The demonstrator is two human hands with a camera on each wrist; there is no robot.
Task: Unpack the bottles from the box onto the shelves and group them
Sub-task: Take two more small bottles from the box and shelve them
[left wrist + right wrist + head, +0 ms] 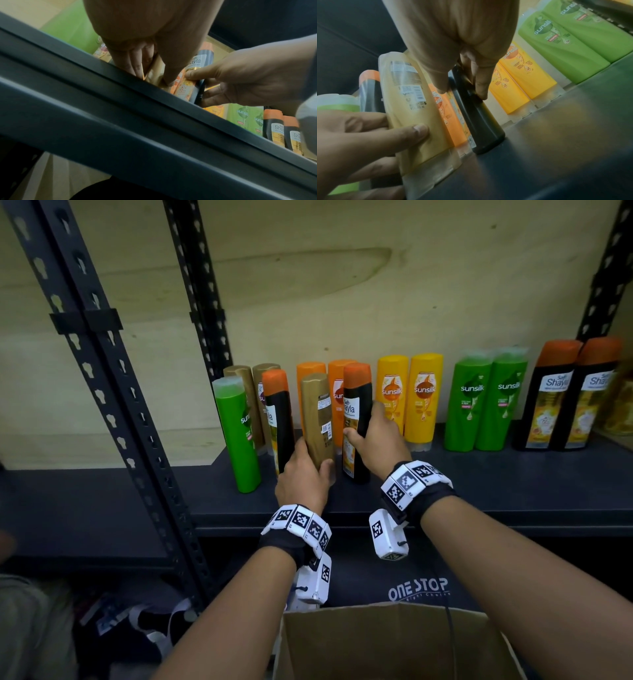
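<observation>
My left hand [303, 474] grips a gold bottle [318, 419] near its base, label side facing me; in the right wrist view the gold bottle [416, 108] stands on the shelf with the thumb across it. My right hand [371, 440] holds a black bottle with an orange cap [357, 419] by its middle, upright on the dark shelf [479, 481]; the black bottle [477, 121] touches the shelf. In the left wrist view both hands show above the shelf lip, left hand [154, 54] and right hand [240, 81]. The cardboard box [394, 645] is open below.
Along the back stand two gold bottles [250, 392], orange bottles [325, 374], two yellow ones [409, 395], two green ones [486, 402] and two black ones [568, 395]. A green bottle [238, 433] and another black bottle [279, 419] stand forward at left. Black uprights [113, 392] frame the left.
</observation>
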